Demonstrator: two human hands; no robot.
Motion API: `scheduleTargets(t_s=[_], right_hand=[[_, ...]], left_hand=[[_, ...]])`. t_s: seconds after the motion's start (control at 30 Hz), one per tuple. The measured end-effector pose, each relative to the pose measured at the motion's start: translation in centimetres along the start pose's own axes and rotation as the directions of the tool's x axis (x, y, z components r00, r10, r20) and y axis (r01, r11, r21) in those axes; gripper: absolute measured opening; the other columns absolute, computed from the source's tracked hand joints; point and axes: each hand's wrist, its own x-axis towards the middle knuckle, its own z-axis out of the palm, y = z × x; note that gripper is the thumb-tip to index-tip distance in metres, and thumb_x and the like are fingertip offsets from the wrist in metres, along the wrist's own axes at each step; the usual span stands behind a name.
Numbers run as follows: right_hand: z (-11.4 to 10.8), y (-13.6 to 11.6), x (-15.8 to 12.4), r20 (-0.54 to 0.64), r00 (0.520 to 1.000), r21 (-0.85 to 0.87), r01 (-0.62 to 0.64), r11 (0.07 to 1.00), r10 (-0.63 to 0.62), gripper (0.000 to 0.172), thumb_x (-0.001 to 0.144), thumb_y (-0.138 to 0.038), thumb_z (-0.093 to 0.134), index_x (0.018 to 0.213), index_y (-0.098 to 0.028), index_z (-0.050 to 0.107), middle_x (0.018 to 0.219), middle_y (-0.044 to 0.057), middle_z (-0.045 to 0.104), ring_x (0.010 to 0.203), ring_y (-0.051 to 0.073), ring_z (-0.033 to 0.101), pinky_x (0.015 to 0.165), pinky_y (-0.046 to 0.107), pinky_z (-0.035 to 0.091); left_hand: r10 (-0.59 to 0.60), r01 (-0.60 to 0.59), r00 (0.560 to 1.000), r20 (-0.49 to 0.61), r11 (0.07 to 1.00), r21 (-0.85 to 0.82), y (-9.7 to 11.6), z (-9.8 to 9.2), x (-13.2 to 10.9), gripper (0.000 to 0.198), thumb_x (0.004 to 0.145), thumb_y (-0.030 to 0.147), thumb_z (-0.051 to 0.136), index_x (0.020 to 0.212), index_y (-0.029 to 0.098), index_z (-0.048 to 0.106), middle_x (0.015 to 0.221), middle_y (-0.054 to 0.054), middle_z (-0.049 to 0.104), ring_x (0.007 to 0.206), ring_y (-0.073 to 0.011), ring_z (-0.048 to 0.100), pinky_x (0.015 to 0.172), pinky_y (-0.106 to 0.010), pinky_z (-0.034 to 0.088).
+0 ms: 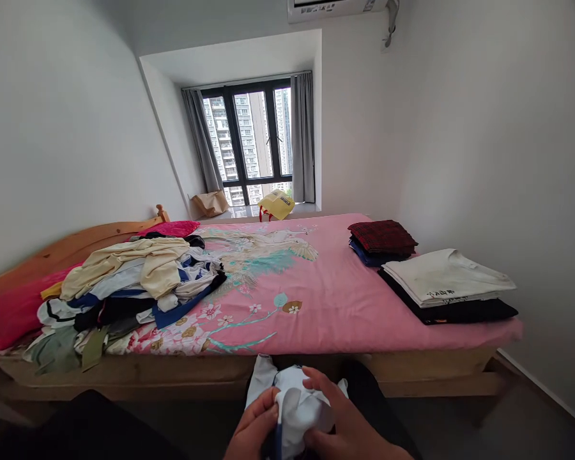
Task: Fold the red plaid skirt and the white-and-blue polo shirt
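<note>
At the bottom of the view both my hands grip a white garment with blue trim [292,399], bunched up over my lap. My left hand [252,428] is closed on its left side. My right hand [338,418] is curled over its top and right side. The garment hangs just in front of the wooden bed frame [182,370]. A jumbled pile of unfolded clothes [129,287] lies on the bed's left side.
A pink flowered sheet [316,294] covers the bed. On its right side lie a folded white and black stack [448,287] and a folded red plaid and blue stack [382,241]. Pink pillows [9,310] are at left. A yellow bag [276,204] and brown bag [211,203] sit by the window.
</note>
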Motion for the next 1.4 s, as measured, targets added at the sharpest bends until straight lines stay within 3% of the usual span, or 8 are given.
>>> scheduleTargets(t_s=[0.13, 0.33, 0.57, 0.63, 0.9, 1.0, 1.17, 1.4], right_hand=[[-1.9, -3.5, 1.5, 0.012, 1.0, 0.021, 0.028, 0.999, -0.028, 0.027, 0.08, -0.033, 0.055, 0.101, -0.018, 0.062, 0.09, 0.003, 0.064, 0.08, 0.016, 0.056, 0.07, 0.025, 0.043], [-4.2, -6.2, 2.7, -0.094, 0.995, 0.026, 0.049, 0.998, -0.046, 0.019, 0.086, -0.033, 0.047, 0.079, -0.017, 0.054, 0.067, -0.004, 0.047, 0.063, 0.01, 0.038, 0.058, 0.021, 0.033], [-6.2, -7.6, 2.8, -0.14, 0.989, -0.004, 0.051, 0.999, -0.051, 0.017, 0.087, -0.032, 0.045, 0.084, -0.018, 0.054, 0.064, -0.004, 0.042, 0.06, 0.01, 0.036, 0.053, 0.021, 0.03], [-7.3, -7.7, 3.0, -0.169, 0.984, -0.006, 0.051, 0.999, -0.052, 0.018, 0.087, -0.034, 0.046, 0.084, -0.019, 0.054, 0.064, -0.004, 0.041, 0.059, 0.01, 0.035, 0.053, 0.021, 0.03], [-11.6, -10.0, 2.0, -0.093, 0.995, 0.044, 0.043, 0.998, -0.039, 0.031, 0.086, -0.05, 0.048, 0.086, -0.02, 0.056, 0.069, -0.002, 0.045, 0.061, 0.011, 0.037, 0.054, 0.021, 0.032], [-12.3, -11.7, -0.1, 0.111, 0.994, 0.076, -0.031, 0.997, 0.022, 0.033, 0.082, -0.052, 0.052, 0.084, -0.02, 0.061, 0.068, -0.001, 0.051, 0.058, 0.011, 0.04, 0.052, 0.022, 0.031], [-9.9, -10.7, -3.7, 0.468, 0.875, -0.207, -0.026, 0.978, 0.122, 0.031, 0.085, -0.043, 0.047, 0.081, -0.025, 0.072, 0.067, 0.002, 0.064, 0.057, 0.014, 0.052, 0.048, 0.024, 0.03], [-8.0, -1.5, -5.5, 0.287, 0.861, -0.749, -0.072, 0.659, 0.421, 0.026, 0.078, -0.024, 0.044, 0.085, -0.024, 0.069, 0.079, 0.007, 0.069, 0.07, 0.023, 0.061, 0.055, 0.028, 0.033]], left_hand=[[0.005, -0.008, 0.999, 0.044, 0.998, 0.058, 3.4, 1.0, 0.5, 0.024, 0.066, 0.036, 0.069, 0.072, 0.016, 0.056, 0.061, 0.004, 0.048, 0.056, -0.0081, 0.042, 0.056, -0.021, 0.034], [0.07, -0.131, 0.987, 0.142, 0.863, 0.487, 7.0, 1.1, 0.9, 0.034, 0.072, 0.049, 0.06, 0.081, 0.016, 0.056, 0.067, 0.003, 0.05, 0.06, -0.0092, 0.043, 0.056, -0.02, 0.035], [0.274, -0.194, 0.942, 0.195, -0.028, 0.981, 8.4, -1.6, 2.8, 0.019, 0.07, 0.015, 0.049, 0.084, 0.019, 0.062, 0.084, -0.002, 0.061, 0.081, -0.0175, 0.055, 0.073, -0.027, 0.037], [0.264, -0.177, 0.949, 0.171, 0.0, 0.984, 9.1, -3.1, 3.5, 0.02, 0.069, 0.014, 0.045, 0.079, 0.018, 0.062, 0.079, -0.001, 0.061, 0.077, -0.0166, 0.055, 0.07, -0.026, 0.037], [0.332, -0.309, 0.938, 0.099, 0.671, 0.674, 14.8, -4.8, 1.9, 0.01, 0.067, 0.024, 0.049, 0.066, 0.017, 0.055, 0.06, 0.002, 0.053, 0.059, -0.0111, 0.047, 0.059, -0.024, 0.039], [0.384, -0.396, 0.915, 0.122, 0.798, 0.454, 16.8, -4.5, -0.4, 0.013, 0.063, 0.019, 0.048, 0.052, 0.02, 0.041, 0.045, 0.006, 0.038, 0.041, -0.0061, 0.036, 0.047, -0.021, 0.031], [0.379, -0.468, 0.883, 0.275, 0.745, 0.476, 16.8, -5.2, -4.5, 0.016, 0.075, 0.016, 0.039, 0.064, 0.016, 0.05, 0.046, 0.008, 0.043, 0.045, -0.0024, 0.041, 0.054, -0.018, 0.029], [-0.184, -0.125, 0.956, 0.228, 0.447, 0.886, 9.9, -4.2, -2.6, 0.029, 0.082, 0.042, 0.052, 0.098, 0.021, 0.064, 0.082, -0.001, 0.061, 0.074, -0.0151, 0.051, 0.066, -0.023, 0.039]])
